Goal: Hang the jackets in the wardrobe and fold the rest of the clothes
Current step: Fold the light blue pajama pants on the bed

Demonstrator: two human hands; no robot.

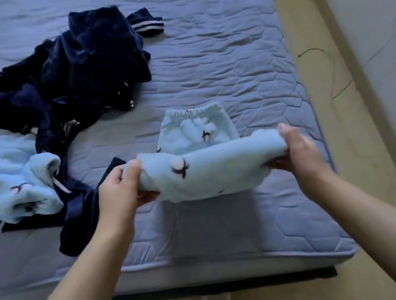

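Head — navy heap (pixel 80 64) near trousers (pixel 207 173)

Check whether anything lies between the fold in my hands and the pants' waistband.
Nothing visible does. The left hand and right hand hold the fold just short of the waistband; the navy clothes lie off to the left.

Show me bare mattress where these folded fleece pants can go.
Bare: the quilted blue mattress right of the dark navy velvet pile, beyond the light blue fleece pants; also the near strip below them. Crowded: the left side, with that pile and the light blue fleece top.
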